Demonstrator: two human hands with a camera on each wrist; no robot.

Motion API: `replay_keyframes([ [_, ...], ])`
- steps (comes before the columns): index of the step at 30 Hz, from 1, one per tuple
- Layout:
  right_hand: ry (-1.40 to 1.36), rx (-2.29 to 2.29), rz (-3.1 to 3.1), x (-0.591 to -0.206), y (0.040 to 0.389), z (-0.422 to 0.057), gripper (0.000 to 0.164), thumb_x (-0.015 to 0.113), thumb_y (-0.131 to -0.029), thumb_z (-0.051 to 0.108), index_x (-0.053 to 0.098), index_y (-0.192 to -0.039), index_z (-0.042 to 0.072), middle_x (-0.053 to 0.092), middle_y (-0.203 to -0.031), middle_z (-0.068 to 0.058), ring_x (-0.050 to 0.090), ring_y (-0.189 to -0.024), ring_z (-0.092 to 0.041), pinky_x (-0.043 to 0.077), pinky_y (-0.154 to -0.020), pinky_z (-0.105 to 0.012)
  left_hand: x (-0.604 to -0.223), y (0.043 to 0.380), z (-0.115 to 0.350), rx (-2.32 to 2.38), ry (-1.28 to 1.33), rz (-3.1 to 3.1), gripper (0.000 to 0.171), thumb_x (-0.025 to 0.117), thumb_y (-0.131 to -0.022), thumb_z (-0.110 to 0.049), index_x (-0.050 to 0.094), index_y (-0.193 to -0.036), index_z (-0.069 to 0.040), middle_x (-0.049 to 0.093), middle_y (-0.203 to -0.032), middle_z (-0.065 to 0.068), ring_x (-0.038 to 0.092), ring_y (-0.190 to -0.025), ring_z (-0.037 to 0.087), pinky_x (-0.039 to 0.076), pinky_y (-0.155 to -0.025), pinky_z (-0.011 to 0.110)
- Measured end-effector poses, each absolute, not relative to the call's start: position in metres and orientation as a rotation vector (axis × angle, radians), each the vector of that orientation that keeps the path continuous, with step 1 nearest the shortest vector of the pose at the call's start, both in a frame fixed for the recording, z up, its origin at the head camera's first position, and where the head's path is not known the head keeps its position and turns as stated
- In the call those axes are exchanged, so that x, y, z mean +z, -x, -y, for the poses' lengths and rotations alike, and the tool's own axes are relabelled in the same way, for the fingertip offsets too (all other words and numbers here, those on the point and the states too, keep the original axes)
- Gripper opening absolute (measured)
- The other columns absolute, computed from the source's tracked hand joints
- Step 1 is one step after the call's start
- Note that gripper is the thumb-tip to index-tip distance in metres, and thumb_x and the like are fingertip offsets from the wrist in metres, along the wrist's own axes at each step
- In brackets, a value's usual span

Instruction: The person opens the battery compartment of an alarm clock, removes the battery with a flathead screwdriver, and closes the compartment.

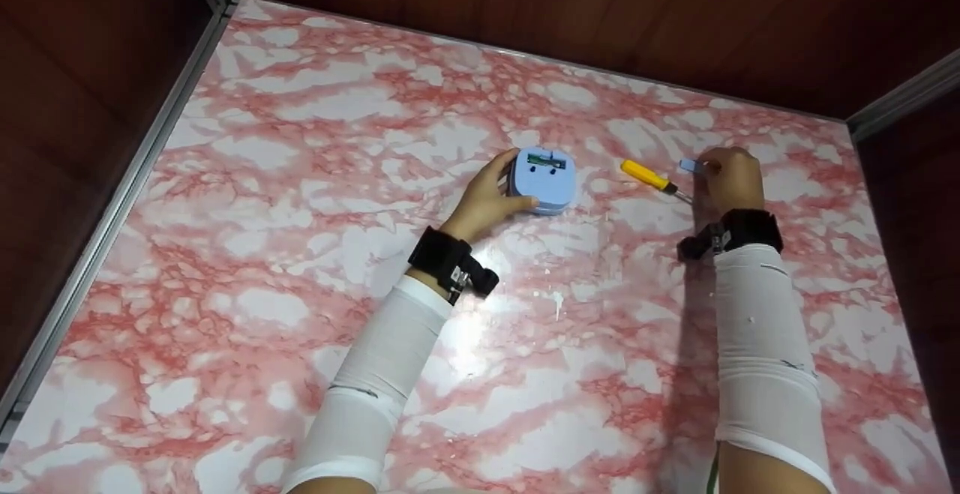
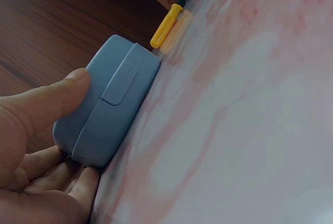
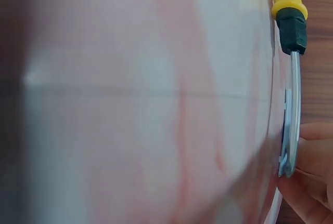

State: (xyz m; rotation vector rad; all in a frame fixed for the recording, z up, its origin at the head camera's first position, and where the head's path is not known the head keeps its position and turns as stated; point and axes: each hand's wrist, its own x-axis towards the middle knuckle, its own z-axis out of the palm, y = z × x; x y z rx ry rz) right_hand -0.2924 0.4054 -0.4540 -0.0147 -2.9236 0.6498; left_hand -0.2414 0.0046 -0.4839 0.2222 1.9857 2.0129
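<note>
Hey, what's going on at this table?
A person's left hand holds a blue box, with an uncovered slot on top showing something green inside. Their right hand pinches a small blue strip, apart from the box. A yellow-handled screwdriver lies on the table between the hands, unheld.

The box (image 1: 546,193) is plain light blue, with green inside its opening (image 1: 546,160) and two black spots (image 1: 553,172) beside that. Right of the box, the screwdriver (image 1: 645,175) has a yellow handle, black collar and silver shaft; farther right, a small strip (image 1: 691,166) is light blue too. Beneath the box, the tabletop (image 1: 225,269) is white, marbled red and pink. Beyond the box, the panel (image 1: 570,14) is dark reddish brown with wood grain. On the person's side of the box, the sleeves (image 1: 390,344) are white, the wrist straps (image 1: 750,230) black.
</note>
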Motion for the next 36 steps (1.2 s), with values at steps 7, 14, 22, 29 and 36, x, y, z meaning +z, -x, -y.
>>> replay_keyframes([
  [7, 0.027, 0.595, 2.988, -0.451, 0.293, -0.401, 0.025, 0.050, -0.099, -0.007, 0.072, -0.111, -0.009, 0.065, -0.112, -0.031, 0.059, -0.106, -0.045, 0.048, -0.094, -0.059, -0.485, 0.242, -0.004, 2.047, -0.205, -1.953, 0.091, 0.080, -0.085, -0.001, 0.029, -0.160, -0.010, 0.031, -0.163, 0.015, 0.033, -0.148, 0.034, 0.040, -0.113, 0.030],
  [14, 0.026, 0.591, 2.992, -0.452, 0.294, -0.399, 0.024, 0.051, -0.100, -0.007, 0.072, -0.113, -0.008, 0.065, -0.113, -0.031, 0.059, -0.107, -0.044, 0.048, -0.094, -0.058, -0.485, 0.241, -0.001, 2.055, -0.195, -1.951, 0.091, 0.080, -0.085, -0.001, 0.029, -0.160, -0.011, 0.030, -0.163, 0.015, 0.032, -0.148, 0.034, 0.041, -0.112, 0.030],
  [22, 0.014, 0.586, 2.998, -0.452, 0.291, -0.400, 0.027, 0.051, -0.101, -0.006, 0.070, -0.119, -0.007, 0.063, -0.114, -0.031, 0.057, -0.107, -0.044, 0.047, -0.094, -0.059, -0.485, 0.241, -0.002, 2.055, -0.209, -1.954, 0.091, 0.080, -0.085, 0.000, 0.028, -0.160, -0.009, 0.030, -0.163, 0.016, 0.031, -0.149, 0.034, 0.038, -0.115, 0.029],
  [29, -0.061, 0.583, 2.947, -0.449, 0.286, -0.405, 0.021, 0.058, -0.099, -0.004, 0.071, -0.115, -0.008, 0.064, -0.112, -0.032, 0.056, -0.106, -0.046, 0.046, -0.093, -0.061, -0.484, 0.240, -0.004, 2.034, -0.216, -1.954, 0.089, 0.080, -0.086, -0.003, 0.030, -0.160, -0.012, 0.032, -0.163, 0.013, 0.033, -0.148, 0.034, 0.042, -0.112, 0.031],
  [36, -0.086, 0.593, 2.959, -0.438, 0.276, -0.399, 0.025, 0.052, -0.103, 0.002, 0.071, -0.117, -0.007, 0.061, -0.110, -0.029, 0.057, -0.102, -0.044, 0.047, -0.089, -0.060, -0.486, 0.240, -0.005, 2.056, -0.204, -1.925, 0.090, 0.080, -0.086, -0.001, 0.030, -0.160, -0.012, 0.031, -0.163, 0.013, 0.032, -0.148, 0.034, 0.040, -0.113, 0.031],
])
